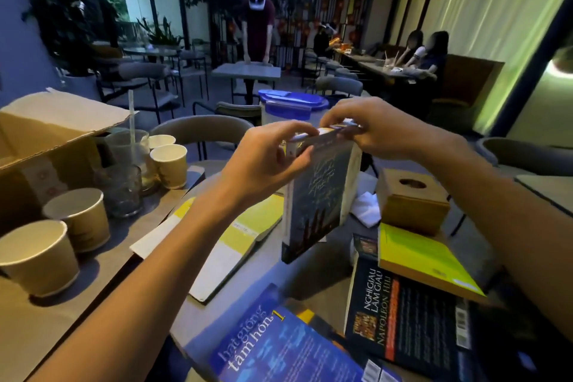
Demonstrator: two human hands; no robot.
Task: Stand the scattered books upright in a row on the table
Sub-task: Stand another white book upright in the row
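A dark blue-grey book [316, 201] stands upright on the grey table [319, 279], tilted a little. My left hand [266, 161] pinches its top left corner and my right hand [375, 127] grips its top right edge. Lying flat around it are a yellow-and-white book [235, 239] to the left, a blue book [279, 347] at the front, a black book [403, 322] at the right and a green-yellow book [424, 257] resting on the black one.
Several paper cups [40, 257] and glasses [121, 189] stand on the left, beside an open cardboard box [43, 133]. A wooden tissue box [412, 195] sits right of the standing book, and a blue-lidded container [291, 105] behind it. Chairs, tables and people fill the room beyond.
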